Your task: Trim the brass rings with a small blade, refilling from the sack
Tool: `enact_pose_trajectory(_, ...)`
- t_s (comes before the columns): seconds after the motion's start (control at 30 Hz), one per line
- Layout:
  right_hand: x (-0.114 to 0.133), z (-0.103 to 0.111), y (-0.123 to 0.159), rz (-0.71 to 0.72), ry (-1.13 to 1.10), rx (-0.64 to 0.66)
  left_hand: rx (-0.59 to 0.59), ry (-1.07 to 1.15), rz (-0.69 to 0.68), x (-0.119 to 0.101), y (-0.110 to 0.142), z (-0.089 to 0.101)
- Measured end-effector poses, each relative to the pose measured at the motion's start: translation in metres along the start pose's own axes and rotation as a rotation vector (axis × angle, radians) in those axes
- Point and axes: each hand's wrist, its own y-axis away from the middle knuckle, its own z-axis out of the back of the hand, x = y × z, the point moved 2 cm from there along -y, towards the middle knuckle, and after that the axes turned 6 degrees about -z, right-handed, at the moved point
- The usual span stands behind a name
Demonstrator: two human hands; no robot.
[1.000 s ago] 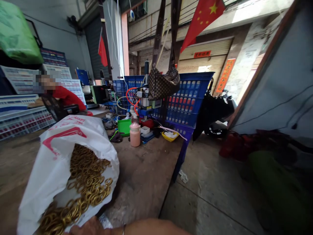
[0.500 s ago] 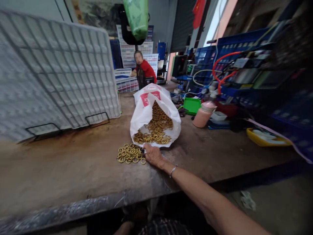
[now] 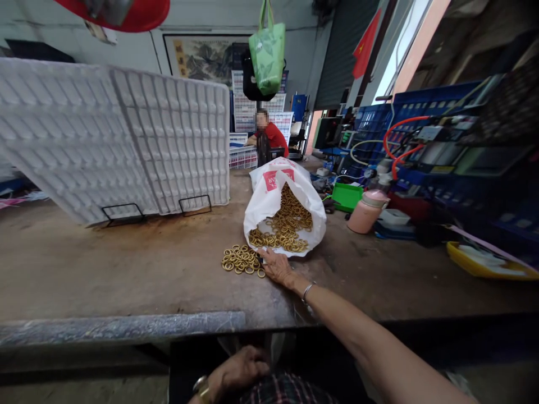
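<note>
A white plastic bag with red print lies on its side, its mouth toward me and many brass-coloured rings inside. A small pile of loose rings sits on the table in front of the bag's mouth. My right hand rests at the pile's right edge, close below the bag's lip. Its fingers are bent together, with a small dark thing at the fingertips that I cannot make out. Below the table edge, near my lap, is my left hand, fingers curled; whether it holds anything is hidden.
White ribbed panels stand in black wire holders on the left of the wooden table. To the right are a green tray, a pink bottle and a yellow tray. A person in red sits beyond the table.
The view has tilted down and turned left, so things appear farther right. More of my left hand has come into view. My right hand stays by the loose rings.
</note>
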Motion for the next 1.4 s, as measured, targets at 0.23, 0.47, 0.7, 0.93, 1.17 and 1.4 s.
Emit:
enact_pose_trajectory(0.23, -0.001, -0.001, -0.003, -0.041, -0.043, -0.001, -0.155, -0.294, -0.224, -0.074, 0.024, 0.0)
enact_pose_trajectory(0.47, -0.004, 0.0, -0.002, -0.022, -0.098, -0.027, -0.897, -0.798, -0.584, -0.115, -0.036, 0.11)
enact_pose_trajectory(0.7, -0.006, -0.005, -0.005, -0.023, -0.122, -0.033, -0.88, -1.084, -0.543, -0.126, -0.105, 0.158)
enact_pose_trajectory(0.93, -0.007, -0.009, -0.007, -0.07, -0.132, -0.024, -0.59, -1.291, -0.506, -0.125, -0.14, 0.141)
enact_pose_trajectory(1.17, -0.011, -0.012, -0.01, -0.103, -0.187, -0.101, -0.427, -1.4, -0.476, -0.117, -0.148, 0.113)
enact_pose_trajectory(1.4, -0.013, -0.014, -0.01, -0.106, -0.232, -0.153, -0.342, -1.369, -0.543, -0.11, -0.139, 0.089)
